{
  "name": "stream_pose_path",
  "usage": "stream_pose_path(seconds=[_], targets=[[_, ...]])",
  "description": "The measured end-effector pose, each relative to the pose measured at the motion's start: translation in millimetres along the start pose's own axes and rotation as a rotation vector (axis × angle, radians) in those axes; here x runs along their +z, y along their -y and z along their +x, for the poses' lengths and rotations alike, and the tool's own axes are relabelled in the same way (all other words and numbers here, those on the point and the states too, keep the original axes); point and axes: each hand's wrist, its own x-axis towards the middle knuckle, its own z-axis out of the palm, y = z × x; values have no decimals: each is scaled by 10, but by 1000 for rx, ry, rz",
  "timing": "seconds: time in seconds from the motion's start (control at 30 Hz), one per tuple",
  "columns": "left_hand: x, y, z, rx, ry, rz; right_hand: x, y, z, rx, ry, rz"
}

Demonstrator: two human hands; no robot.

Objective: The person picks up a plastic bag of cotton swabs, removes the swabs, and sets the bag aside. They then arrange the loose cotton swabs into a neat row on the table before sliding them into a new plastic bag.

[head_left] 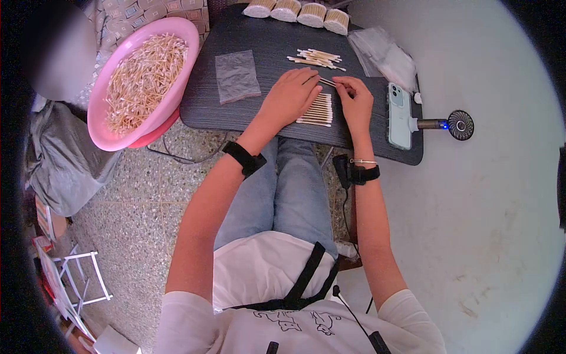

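1. Resting palm-down on the dark bench (265, 41), the left hand (290, 95) is seen approx. mid-bench. Its fingers (309, 79) are laid near-flat and close together, tips touching one end of a few swabs (328, 82). Whether that end is gripped can't be told.
2. The right hand (356, 101) is placed at 3 o'clock of the left, its fingers (349, 88) narrowed and pinched on the other end of the few swabs.
3. The few swabs are held just over the bench btw. the two hands, slanted from 10 to 4 o'clock.
4. A neat row (318, 112) of swabs is laid side by side on the bench at 6 o'clock of the held ones, btw. both hands and near the front edge.
5. A loose pile (315, 58) of swabs is seen at 12 o'clock of the hands, apart from them.
6. A clear bag (237, 75) is spread flat at 9 o'clock of the left hand. More bags (383, 56) are heaped at 1 o'clock of the right hand.
7. Four swab bundles (298, 12) are lined up along the far edge, at 12 o'clock.
8. A phone (399, 115) is laid just beside the right hand at 3 o'clock, w/ a small fan (458, 125) past the bench edge.
9. A pink basin (193, 47) filled w/ swabs is set off the bench at 9 o'clock.
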Motion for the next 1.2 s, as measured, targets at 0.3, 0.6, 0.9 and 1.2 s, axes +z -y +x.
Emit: stream_pose_path(seconds=[0.3,0.6,0.9,1.2], targets=[[10,44,32,-158,-58,295,-17,85,-18,-243,138,-237],[5,1,9,-190,26,261,-38,79,-36,-196,51,-294],[-32,-18,22,-108,56,57,3,96,-31,-252,81,-293],[-4,-4,23,-87,68,80,25,14,23,-155,75,-282]])
